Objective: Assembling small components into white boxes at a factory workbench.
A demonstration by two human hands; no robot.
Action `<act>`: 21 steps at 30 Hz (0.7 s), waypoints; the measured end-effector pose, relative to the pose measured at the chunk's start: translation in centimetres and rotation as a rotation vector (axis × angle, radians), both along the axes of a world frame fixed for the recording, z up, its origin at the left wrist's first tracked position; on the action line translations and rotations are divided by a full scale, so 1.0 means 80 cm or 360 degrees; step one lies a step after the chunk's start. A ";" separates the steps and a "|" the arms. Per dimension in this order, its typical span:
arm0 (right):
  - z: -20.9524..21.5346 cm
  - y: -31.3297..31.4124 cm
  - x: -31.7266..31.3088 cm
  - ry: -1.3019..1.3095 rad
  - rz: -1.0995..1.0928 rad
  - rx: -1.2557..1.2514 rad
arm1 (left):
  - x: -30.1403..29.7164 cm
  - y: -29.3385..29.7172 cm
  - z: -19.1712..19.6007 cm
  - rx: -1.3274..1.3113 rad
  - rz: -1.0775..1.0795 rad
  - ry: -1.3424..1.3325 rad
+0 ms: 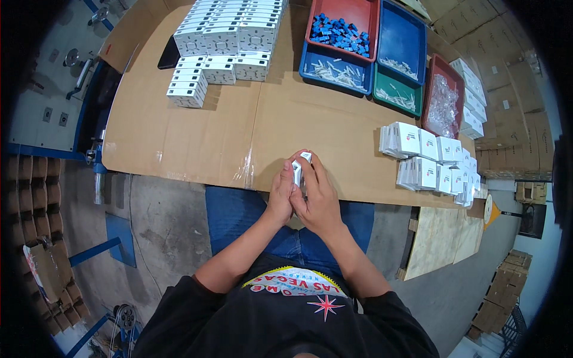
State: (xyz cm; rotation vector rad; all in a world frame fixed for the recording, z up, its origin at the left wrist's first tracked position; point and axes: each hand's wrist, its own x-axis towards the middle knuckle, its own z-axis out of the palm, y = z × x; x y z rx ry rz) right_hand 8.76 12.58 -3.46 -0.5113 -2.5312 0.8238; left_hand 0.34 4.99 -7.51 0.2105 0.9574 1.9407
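Note:
Both of my hands meet at the near edge of the cardboard-covered table (179, 137). My left hand (280, 194) and my right hand (319, 197) are closed together around a small white box (300, 166), which stands upright between my fingers. Only the top and one side of the box show; the rest is hidden by my fingers. To the right lie rows of flat white cartons (430, 161). At the far left stand stacks of white plastic boxes (224, 36).
Trays sit at the back: a red tray (370, 24) with blue parts, two blue trays (316, 65) and a green tray (394, 98) with small white parts, another red tray (441, 104) with clear bags. Brown cardboard boxes (513, 107) are piled at the right. A black phone (169, 53) lies far left.

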 end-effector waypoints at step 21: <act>0.009 0.007 0.010 0.0162 -0.0092 -0.0314 | -0.009 -0.005 0.025 0.0050 0.0140 0.0070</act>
